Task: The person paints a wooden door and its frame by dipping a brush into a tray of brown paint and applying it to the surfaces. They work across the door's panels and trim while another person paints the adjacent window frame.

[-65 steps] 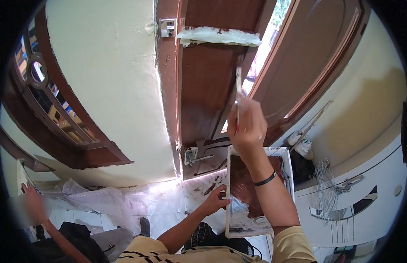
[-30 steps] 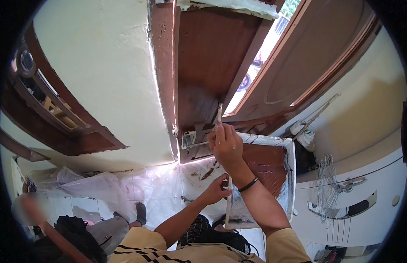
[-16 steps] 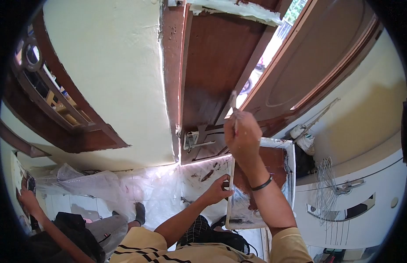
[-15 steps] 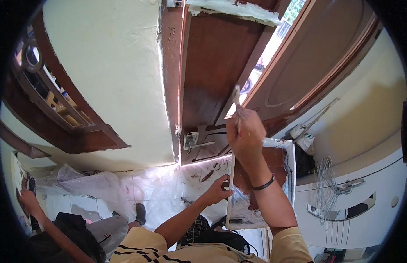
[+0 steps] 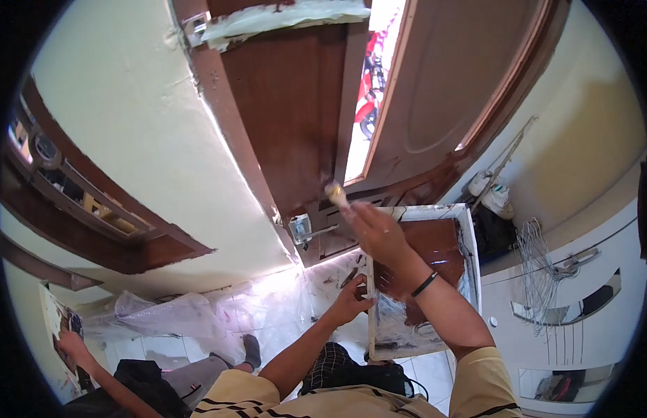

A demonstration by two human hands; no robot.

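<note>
My right hand (image 5: 372,231) grips a paintbrush (image 5: 337,195), its bristles against or very near the lower part of a brown door panel (image 5: 285,111). A black band circles that wrist. With my left hand (image 5: 351,301) I hold the left edge of a white tray (image 5: 475,258); fingers and thumb are closed on the rim. Brown paint (image 5: 438,240) covers the far part of the tray, and its near part is streaked and whitish. Just left of the brush is the door handle (image 5: 327,229), with a pale wrapped plate.
Another person's hand (image 5: 74,346) holds a similar tray at lower left. Plastic sheeting (image 5: 170,317) lies along the wall base. A second brown door leaf (image 5: 463,76) stands right of the gap, where a red motorbike (image 5: 369,90) shows. Coiled wire (image 5: 539,272) hangs at right.
The brush has turned from pointing upward to pointing up-left, and my right hand has moved left and down toward the panel. The view has shifted. My left hand stays on the tray.
</note>
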